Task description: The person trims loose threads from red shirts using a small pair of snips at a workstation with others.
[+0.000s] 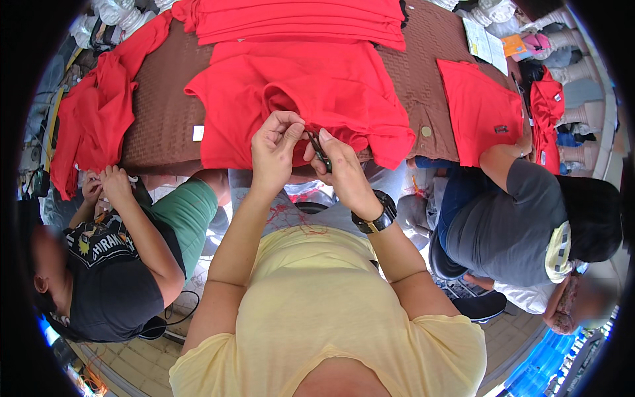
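Over the brown-covered table in front of me lies a red garment, spread out with its near folds gathered at my hands. My left hand is closed in a pinch, thumb against forefinger, at the near edge of the garment. Whatever sits between those fingertips is too small to make out. Just right of it, my right hand grips small dark thread snips, their blades pointing up toward the left fingertips. A black watch is on my right wrist. Loose red threads lie on my lap.
Folded red garments are stacked at the table's far side. A co-worker at left handles a red garment; another at right sits by a red piece. A small white tag and a round disc lie on the brown cloth.
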`<act>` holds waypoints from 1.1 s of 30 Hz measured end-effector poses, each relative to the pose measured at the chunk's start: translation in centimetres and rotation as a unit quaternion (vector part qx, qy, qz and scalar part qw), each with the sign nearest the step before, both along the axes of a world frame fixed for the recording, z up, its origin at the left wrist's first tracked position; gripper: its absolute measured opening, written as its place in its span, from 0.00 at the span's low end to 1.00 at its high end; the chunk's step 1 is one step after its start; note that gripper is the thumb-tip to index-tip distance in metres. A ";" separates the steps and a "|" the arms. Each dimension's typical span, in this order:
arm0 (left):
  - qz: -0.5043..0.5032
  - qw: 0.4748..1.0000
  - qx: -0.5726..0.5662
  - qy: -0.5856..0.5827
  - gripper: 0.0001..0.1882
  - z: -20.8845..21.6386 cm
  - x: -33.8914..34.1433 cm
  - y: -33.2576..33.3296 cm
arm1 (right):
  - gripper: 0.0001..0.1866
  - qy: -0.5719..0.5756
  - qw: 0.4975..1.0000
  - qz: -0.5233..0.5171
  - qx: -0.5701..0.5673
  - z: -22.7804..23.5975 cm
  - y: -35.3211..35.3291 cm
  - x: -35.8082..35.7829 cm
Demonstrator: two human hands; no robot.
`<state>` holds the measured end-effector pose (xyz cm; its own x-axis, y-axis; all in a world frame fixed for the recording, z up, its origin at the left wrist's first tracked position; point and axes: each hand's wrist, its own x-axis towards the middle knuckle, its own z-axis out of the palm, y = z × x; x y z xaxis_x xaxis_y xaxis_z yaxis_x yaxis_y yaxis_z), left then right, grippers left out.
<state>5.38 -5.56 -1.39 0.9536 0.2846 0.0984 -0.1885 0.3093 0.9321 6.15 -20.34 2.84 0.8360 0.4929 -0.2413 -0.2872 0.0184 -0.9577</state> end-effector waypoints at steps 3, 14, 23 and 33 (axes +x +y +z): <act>-0.019 1.000 0.022 -0.006 0.01 0.5 -0.3 -0.1 | 0.27 -0.015 1.000 -0.019 -0.001 -0.1 0.3 0.1; -0.065 0.998 0.002 -0.008 0.03 0.5 -0.7 -0.3 | 0.24 0.061 0.995 -0.038 0.065 -0.7 0.4 1.3; -0.008 0.998 0.056 -0.025 0.03 0.2 -0.7 -0.6 | 0.24 0.061 0.996 -0.027 0.051 -0.7 0.3 2.3; 0.023 0.997 -0.045 -0.053 0.11 -1.5 -0.3 -1.0 | 0.24 0.002 0.998 0.042 0.053 -1.6 -1.1 2.6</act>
